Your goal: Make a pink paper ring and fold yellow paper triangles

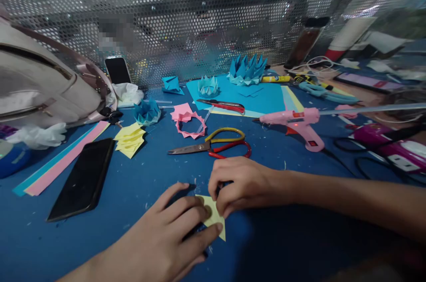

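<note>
Head view: I see the left hand [166, 237] lying flat, fingers spread, pressing a small yellow paper piece [213, 218] onto the blue table [140, 175]. The right hand [239, 186] pinches that paper's upper edge with curled fingertips. So both hands are on the 1 piece, low at centre. Just beyond sit the scissors [213, 145], yellow and red handles, blades closed. Left of them I have a stack of folded yellow pieces [130, 140] and a black phone [83, 179]. Right, a pink glue gun [297, 123].
</note>
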`<state>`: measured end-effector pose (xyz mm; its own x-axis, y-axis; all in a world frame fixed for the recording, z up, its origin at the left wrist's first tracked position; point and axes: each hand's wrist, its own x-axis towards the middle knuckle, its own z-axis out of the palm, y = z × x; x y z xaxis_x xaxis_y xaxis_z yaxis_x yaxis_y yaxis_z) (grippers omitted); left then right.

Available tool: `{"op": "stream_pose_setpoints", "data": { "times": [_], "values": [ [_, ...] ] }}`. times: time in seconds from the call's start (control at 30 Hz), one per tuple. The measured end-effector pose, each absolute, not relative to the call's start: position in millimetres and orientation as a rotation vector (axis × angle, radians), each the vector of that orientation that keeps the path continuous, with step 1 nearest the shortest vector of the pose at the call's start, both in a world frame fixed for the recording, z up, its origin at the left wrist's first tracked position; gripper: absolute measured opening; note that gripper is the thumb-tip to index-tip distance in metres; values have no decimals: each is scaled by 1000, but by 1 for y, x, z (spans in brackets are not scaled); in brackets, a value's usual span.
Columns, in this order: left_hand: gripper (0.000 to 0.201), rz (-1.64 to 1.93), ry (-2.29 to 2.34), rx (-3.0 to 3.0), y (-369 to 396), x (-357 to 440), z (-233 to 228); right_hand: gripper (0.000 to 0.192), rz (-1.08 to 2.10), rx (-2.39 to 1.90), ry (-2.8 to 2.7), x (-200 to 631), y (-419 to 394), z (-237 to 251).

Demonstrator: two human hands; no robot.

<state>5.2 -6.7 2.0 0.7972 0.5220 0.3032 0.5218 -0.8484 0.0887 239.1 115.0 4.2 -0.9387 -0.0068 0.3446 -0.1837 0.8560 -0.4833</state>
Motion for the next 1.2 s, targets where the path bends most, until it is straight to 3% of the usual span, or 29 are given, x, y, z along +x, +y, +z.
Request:
{"op": "stream_pose_setpoints", "data": {
  "times": [0.2, 0.7, 1.2],
  "values": [
    [34, 531, 854, 2938, -9, 2, -3, 19, 890, 148, -2675, 237, 117, 4],
    [34, 586, 810, 2958, -9, 6, 1, 34, 878, 127, -2755, 229, 114, 4],
    [38, 471, 810, 3016, -8, 7, 9, 26, 1104, -85, -2695, 222, 113, 0]
  ]
}}
